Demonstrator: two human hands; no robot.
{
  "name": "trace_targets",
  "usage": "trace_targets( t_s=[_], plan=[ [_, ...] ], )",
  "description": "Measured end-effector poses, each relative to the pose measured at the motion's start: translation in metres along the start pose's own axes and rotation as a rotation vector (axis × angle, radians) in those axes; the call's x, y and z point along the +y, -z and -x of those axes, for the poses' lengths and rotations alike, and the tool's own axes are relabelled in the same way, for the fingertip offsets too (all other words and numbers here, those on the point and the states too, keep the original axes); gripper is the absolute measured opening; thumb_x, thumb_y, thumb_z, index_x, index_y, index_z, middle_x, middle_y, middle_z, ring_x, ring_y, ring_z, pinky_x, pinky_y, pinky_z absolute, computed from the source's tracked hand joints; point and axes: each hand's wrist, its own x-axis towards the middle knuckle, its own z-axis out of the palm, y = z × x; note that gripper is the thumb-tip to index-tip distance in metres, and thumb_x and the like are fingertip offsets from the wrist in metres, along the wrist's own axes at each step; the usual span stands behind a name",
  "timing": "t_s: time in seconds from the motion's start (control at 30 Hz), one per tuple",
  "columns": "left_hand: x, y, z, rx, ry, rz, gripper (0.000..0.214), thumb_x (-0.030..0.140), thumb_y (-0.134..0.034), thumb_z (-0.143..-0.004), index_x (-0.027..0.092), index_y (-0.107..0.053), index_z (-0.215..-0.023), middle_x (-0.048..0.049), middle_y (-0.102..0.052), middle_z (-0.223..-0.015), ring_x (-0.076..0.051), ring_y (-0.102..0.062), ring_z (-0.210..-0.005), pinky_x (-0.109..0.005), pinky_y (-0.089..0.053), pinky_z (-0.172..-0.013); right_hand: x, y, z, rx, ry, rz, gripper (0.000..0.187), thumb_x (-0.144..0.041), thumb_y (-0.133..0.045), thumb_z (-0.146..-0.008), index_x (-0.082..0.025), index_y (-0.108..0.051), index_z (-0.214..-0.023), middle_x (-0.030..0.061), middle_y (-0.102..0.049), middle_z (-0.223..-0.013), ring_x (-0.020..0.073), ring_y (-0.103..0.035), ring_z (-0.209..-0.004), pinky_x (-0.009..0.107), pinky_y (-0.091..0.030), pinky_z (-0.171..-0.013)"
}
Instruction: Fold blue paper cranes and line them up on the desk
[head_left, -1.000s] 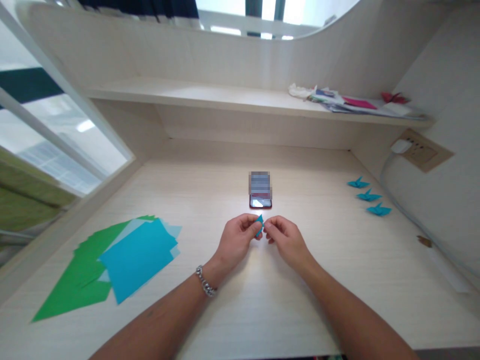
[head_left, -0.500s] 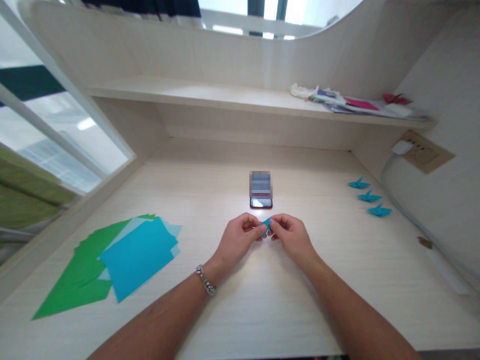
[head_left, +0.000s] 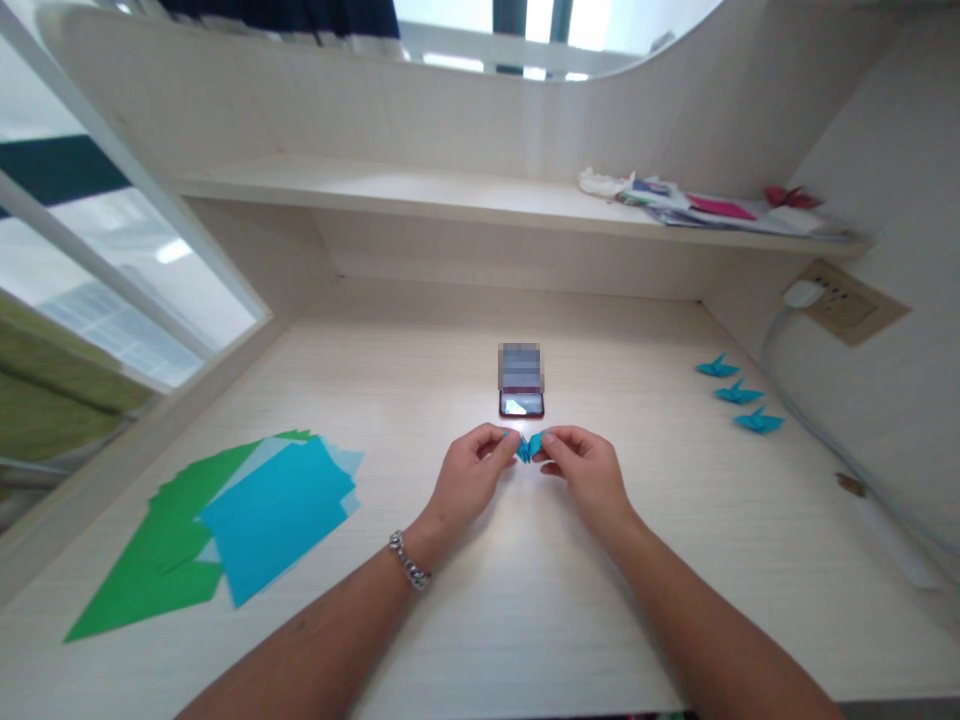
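Between my two hands is a small blue origami crane (head_left: pixel 528 448), its folded middle showing in the gap. My left hand (head_left: pixel 477 462) pinches its left side between thumb and fingers. On the opposite side, the thumb and forefinger of my right hand (head_left: pixel 582 464) grip the other wing. The fingertips cover the outer ends of the paper. Just beyond the hands lies a phone (head_left: pixel 521 380), its screen partly blurred. Three finished-looking blue paper cranes (head_left: pixel 738 393) stand in a slanting row at the right.
Blue paper sheets (head_left: pixel 285 515) overlap green paper sheets (head_left: pixel 161 540) on the left of the desk (head_left: pixel 420 340). A shelf (head_left: pixel 390 190) above carries papers (head_left: pixel 697 207). At the right, a charger (head_left: pixel 804 294) sits in a wall socket (head_left: pixel 855 305), its cable (head_left: pixel 814 425) running along the wall.
My hands have drawn slightly apart. The blue paper between them has spread, and its folded middle with two sides now shows.
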Motion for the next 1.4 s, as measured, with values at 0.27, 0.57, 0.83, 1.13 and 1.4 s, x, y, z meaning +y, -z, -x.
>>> trace_targets(
  t_s=[0.27,0.57,0.83,1.13,1.4],
  plan=[
    [-0.001,0.0,-0.002,0.033,0.109,0.179,0.023,0.03,-0.073,-0.074,0.014,-0.058,-0.078,-0.0036,-0.068,-0.068,-0.016,-0.067,-0.062,-0.032,-0.057,-0.065,-0.001,0.001,-0.003,0.044,-0.054,-0.136,0.027,-0.03,-0.075,-0.062,-0.018,-0.058,-0.08,0.0012,-0.069,-0.066,0.0173,-0.068,-0.064,0.026,-0.05,-0.057],
    [0.0,0.003,0.003,-0.021,-0.026,0.011,0.018,0.024,-0.069,-0.076,0.015,-0.066,-0.092,-0.0047,-0.071,-0.075,-0.017,-0.068,-0.067,-0.029,-0.056,-0.065,0.008,0.007,-0.006,-0.058,0.194,0.291,0.011,-0.026,-0.065,-0.071,-0.017,-0.067,-0.077,0.0036,-0.068,-0.074,0.017,-0.061,-0.067,0.031,-0.05,-0.064],
    [0.0,0.002,0.004,-0.039,0.007,-0.078,0.014,0.027,-0.069,-0.076,0.015,-0.07,-0.083,-0.0064,-0.072,-0.074,-0.018,-0.067,-0.065,-0.029,-0.054,-0.063,0.015,0.011,-0.011,-0.155,0.091,0.272,0.029,-0.032,-0.068,-0.072,-0.017,-0.06,-0.095,0.0008,-0.065,-0.07,0.0149,-0.06,-0.06,0.027,-0.047,-0.057],
    [0.001,0.003,0.002,-0.061,0.006,-0.085,0.016,0.029,-0.068,-0.077,0.015,-0.062,-0.084,-0.0033,-0.067,-0.069,-0.016,-0.065,-0.062,-0.027,-0.052,-0.059,0.008,0.012,-0.007,-0.273,0.133,0.461,0.022,-0.034,-0.061,-0.08,-0.018,-0.06,-0.066,-0.0016,-0.059,-0.057,0.0124,-0.053,-0.055,0.023,-0.04,-0.052],
    [0.001,0.006,0.001,-0.295,0.094,-0.134,0.032,0.043,-0.053,-0.087,0.017,-0.057,-0.069,-0.0012,-0.061,-0.057,-0.013,-0.057,-0.047,-0.024,-0.044,-0.046,0.008,0.011,-0.007,-0.387,-0.036,0.203,0.025,-0.04,-0.062,-0.079,-0.018,-0.058,-0.071,-0.0013,-0.06,-0.059,0.0112,-0.054,-0.052,0.022,-0.043,-0.05]
  ],
)
